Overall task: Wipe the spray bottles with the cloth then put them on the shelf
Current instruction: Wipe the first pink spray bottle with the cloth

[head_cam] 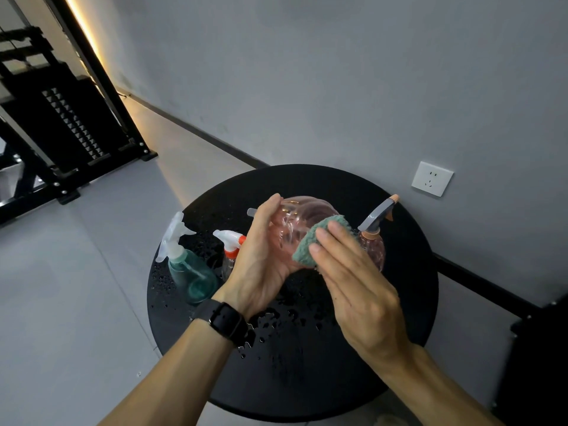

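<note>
My left hand (261, 259) grips a round pink spray bottle (295, 222), tipped on its side above the black round table (292, 364). Against the bottle's right side my right hand (347, 272) presses a green cloth (313, 241) with straight fingers; its thumb is hidden. A second pink bottle with a grey trigger head (376, 238) stands just behind my right hand. Left of my left hand stand a teal bottle with a clear trigger (190, 272) and a small clear bottle with a white and orange head (232, 247).
Water drops (276, 321) cover the tabletop. A black metal rack (61, 124) stands on the grey floor at the far left. A grey wall with a white socket (431, 178) runs close behind the table. A dark object (534, 364) sits at the right edge.
</note>
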Tool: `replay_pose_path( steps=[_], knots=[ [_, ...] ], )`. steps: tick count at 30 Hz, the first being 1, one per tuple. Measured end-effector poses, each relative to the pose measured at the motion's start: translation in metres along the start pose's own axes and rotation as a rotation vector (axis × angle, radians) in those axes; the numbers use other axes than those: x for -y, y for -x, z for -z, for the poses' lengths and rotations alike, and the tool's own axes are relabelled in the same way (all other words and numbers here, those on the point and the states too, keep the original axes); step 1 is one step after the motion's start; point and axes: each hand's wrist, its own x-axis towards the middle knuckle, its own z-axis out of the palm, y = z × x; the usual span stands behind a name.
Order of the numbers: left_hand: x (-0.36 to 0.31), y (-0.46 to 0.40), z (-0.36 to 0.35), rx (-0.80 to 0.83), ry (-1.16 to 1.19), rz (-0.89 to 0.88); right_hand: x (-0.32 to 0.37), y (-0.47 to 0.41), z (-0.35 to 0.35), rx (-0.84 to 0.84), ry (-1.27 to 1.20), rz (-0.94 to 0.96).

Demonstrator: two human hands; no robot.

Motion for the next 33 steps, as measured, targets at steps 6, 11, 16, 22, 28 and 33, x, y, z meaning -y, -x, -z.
replay_pose_path(
  steps=[6, 11, 16, 22, 28, 33],
  knots=[
    [-0.003, 0.004, -0.006, -0.024, -0.061, -0.002, -0.003, -0.005, 0.002, -0.100, -0.015, -0.126],
    [0.005, 0.007, -0.009, -0.034, -0.068, -0.015, 0.004, -0.016, 0.005, -0.116, -0.150, -0.203],
    [0.005, 0.006, 0.002, -0.088, 0.025, -0.025, 0.008, -0.018, 0.006, 0.030, -0.213, -0.174],
    [0.007, 0.005, 0.010, -0.206, 0.027, 0.012, 0.009, -0.015, 0.010, 0.131, -0.275, -0.132],
    [0.004, 0.007, 0.007, -0.123, -0.031, 0.030, 0.009, -0.012, 0.009, 0.153, -0.358, -0.205],
    [0.006, 0.009, 0.005, -0.048, 0.016, 0.064, 0.006, -0.012, 0.009, 0.138, -0.383, -0.265]
  ],
)
